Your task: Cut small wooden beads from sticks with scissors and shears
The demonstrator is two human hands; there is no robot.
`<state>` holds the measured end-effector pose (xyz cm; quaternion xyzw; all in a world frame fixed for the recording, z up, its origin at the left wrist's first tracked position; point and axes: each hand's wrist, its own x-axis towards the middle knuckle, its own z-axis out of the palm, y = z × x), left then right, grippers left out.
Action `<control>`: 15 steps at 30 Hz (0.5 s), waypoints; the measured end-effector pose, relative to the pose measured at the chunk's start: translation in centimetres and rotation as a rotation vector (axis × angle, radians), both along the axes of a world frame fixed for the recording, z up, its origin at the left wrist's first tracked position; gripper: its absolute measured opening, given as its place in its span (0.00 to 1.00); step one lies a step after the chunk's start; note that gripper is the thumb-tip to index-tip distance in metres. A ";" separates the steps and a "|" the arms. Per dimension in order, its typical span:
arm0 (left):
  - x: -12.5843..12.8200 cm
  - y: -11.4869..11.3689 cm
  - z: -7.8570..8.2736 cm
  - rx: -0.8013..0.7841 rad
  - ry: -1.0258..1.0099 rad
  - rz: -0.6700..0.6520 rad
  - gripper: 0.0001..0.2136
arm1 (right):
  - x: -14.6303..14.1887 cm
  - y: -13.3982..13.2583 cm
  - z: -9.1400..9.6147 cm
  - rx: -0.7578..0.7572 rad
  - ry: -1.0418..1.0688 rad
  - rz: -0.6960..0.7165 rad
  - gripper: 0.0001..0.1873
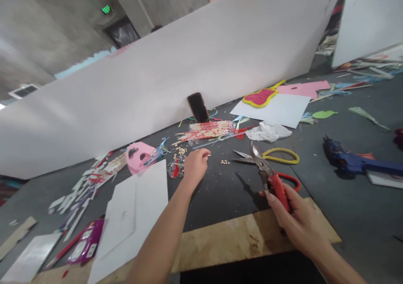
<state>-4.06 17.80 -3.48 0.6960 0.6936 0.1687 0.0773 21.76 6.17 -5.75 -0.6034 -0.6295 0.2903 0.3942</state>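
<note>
My right hand (299, 216) is wrapped round the red handles of a pair of pruning shears (273, 179), raised above the table with the metal jaws pointing up and away. Closed in a pinch, my left hand (195, 166) is over the dark tabletop; a tiny pale tip shows at its fingertips, too small to name. Just right of that hand lies a small cluster of cut beige bits (225, 162). More beige bits (180, 151) are heaped to its left, beside a clear plastic wrapper with red print (175, 169). Yellow-handled scissors (280, 155) lie behind the shears.
Bundled sticks in plastic (210, 130) lie before a propped phone (198, 106). Crumpled tissue (267, 131), white paper (132, 216), a pink cutout (140, 156) and a blue glue gun (362, 160) surround the work area. A white partition (157, 86) closes off the back.
</note>
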 end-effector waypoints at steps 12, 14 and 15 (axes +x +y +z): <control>-0.8 1.7 -0.4 -0.050 0.222 -0.038 0.07 | 0.0 0.1 -0.5 -0.047 0.014 0.012 0.25; -0.5 2.0 -0.6 -0.052 0.221 -0.052 0.07 | 0.0 0.2 -0.4 -0.048 0.021 0.009 0.25; -0.4 2.1 -0.6 -0.052 0.214 -0.057 0.07 | -0.1 0.3 -0.3 -0.046 0.024 0.006 0.24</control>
